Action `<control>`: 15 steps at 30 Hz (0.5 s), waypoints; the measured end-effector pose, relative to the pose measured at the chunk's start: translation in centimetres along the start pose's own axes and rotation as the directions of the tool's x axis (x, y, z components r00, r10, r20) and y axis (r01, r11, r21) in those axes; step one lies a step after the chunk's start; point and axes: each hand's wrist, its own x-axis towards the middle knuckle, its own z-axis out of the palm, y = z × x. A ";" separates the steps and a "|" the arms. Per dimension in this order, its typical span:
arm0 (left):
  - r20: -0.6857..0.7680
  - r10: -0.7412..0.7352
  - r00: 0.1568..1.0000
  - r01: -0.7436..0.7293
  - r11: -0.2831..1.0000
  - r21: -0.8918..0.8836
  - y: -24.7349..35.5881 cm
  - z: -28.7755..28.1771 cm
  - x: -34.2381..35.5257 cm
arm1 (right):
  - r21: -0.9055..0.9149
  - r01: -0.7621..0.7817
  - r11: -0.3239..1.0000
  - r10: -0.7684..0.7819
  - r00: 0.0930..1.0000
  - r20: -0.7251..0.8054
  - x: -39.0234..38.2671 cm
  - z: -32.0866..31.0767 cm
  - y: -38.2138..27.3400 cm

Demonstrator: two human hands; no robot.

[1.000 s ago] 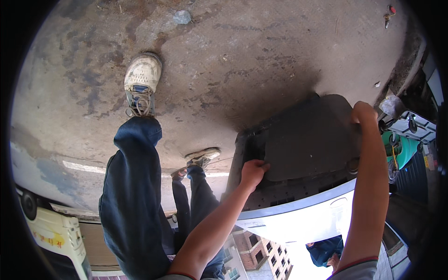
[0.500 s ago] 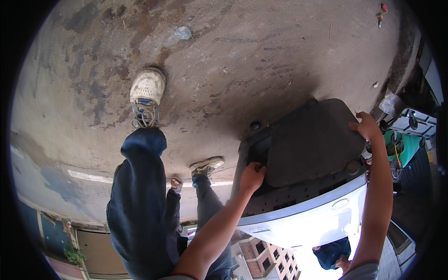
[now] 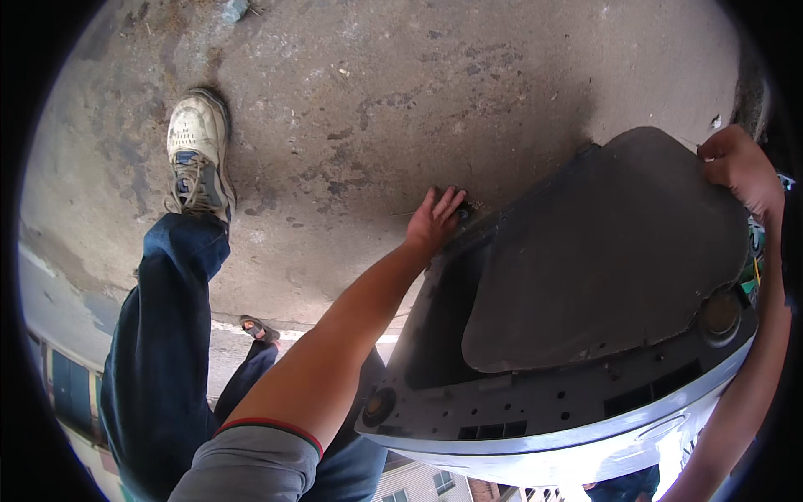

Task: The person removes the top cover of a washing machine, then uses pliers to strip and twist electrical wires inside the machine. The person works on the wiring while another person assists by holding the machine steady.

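Note:
A white box-shaped appliance (image 3: 552,458) lies tipped, its dark underside (image 3: 502,410) facing me, with round feet at the corners. Over the opening in that underside rests a dark grey flat panel (image 3: 611,259), leaving a gap at its left end. My right hand (image 3: 744,171) has its fingers bent round the panel's far right edge; the fingertips are partly hidden. At the underside's far left corner is my left hand (image 3: 437,219), open, fingers extended beside a small round foot (image 3: 462,215). Whether it presses on the edge I cannot tell.
My shoe (image 3: 199,142) stands on the stained concrete floor (image 3: 351,109) at the left. Another person's sandalled foot (image 3: 259,329) is farther back. A bluish lump (image 3: 234,10) lies at the far edge, and buildings show along the bottom.
My left hand has left the panel's left edge and reached to the far left corner of the underside. The appliance and panel now look larger and nearer; my right hand stays at the panel's edge.

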 end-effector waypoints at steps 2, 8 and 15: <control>-0.008 -0.035 0.999 0.035 0.999 0.026 -0.7 0.2 -0.1 | 0.048 0.109 0.993 -0.095 0.969 -0.230 0.1 1.4 0.5; -0.241 -0.234 0.942 0.249 0.968 0.033 -2.9 -0.9 -3.8 | 0.018 0.164 0.986 -0.161 0.981 -0.109 1.1 1.4 2.6; 0.692 0.154 0.705 0.497 -0.804 -0.327 5.6 -7.5 -3.5 | -0.012 0.169 0.985 -0.170 0.986 -0.007 2.5 1.1 2.3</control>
